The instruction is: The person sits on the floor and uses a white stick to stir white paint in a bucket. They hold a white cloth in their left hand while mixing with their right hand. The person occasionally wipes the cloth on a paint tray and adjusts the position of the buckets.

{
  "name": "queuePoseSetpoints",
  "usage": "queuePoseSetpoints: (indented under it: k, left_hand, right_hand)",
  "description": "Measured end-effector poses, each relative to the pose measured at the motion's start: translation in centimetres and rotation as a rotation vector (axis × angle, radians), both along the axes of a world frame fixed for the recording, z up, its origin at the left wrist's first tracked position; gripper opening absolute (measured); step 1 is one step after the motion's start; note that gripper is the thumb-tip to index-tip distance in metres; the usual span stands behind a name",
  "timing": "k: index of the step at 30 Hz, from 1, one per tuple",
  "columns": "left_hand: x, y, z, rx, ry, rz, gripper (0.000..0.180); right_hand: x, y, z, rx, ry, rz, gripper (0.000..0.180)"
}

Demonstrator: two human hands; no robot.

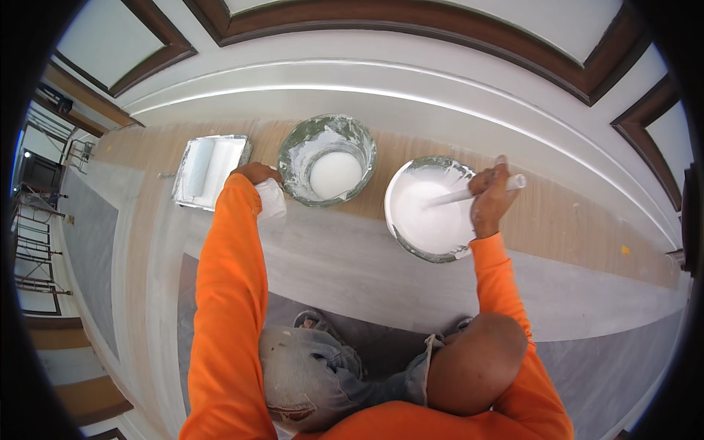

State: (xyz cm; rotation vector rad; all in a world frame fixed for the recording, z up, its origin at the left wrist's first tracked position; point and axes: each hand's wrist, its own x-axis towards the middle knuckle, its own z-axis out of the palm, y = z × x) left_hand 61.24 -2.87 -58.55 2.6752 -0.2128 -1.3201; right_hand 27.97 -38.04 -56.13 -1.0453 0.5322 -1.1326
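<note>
My right hand (491, 196) is closed round a pale stick (460, 196), whose lower end dips at a slant into white paint. That paint fills a round tub (456, 257) with smeared green sides. To its left stands a second green tub (290, 159), streaked with paint and holding a smaller amount of white liquid. My left hand (257, 174) is low between this tub and the paint tray, with its fingers curled on a crumpled white cloth or bag (271, 199). Beside that hand, a paint roller (201, 167) lies in the white-coated tray (236, 150).
A white wall (381, 62) with dark brown framed panels rises just beyond the tubs. The floor (579, 227) has wood-toned and grey bands. My bent knees (480, 356) are close below the tubs. Metal scaffolding (35, 249) stands at the far left.
</note>
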Motion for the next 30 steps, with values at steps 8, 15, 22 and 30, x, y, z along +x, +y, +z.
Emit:
queuePoseSetpoints:
  k: [8, 15, 22, 30]
  left_hand:
    - [-1.4, -0.9, 1.2, -0.003, -0.088, -0.016, 0.039]
    - [0.1, 0.9, 0.2, -0.075, -0.098, 0.036, 0.033]
    - [-0.5, -0.5, 0.3, -0.039, -0.068, 0.059, 0.041]
    - [1.5, 2.0, -1.6, -0.010, -0.065, 0.044, 0.054]
  right_hand:
    - [1.2, 0.5, -3.2, -0.009, -0.018, 0.048, 0.040]
    - [-0.2, -0.8, -1.7, 0.088, 0.303, 0.149, 0.039]
    - [0.8, -2.6, -2.4, -0.018, 0.076, -0.139, 0.040]
    - [-1.3, -3.8, -1.8, 0.140, 0.278, -0.061, 0.036]
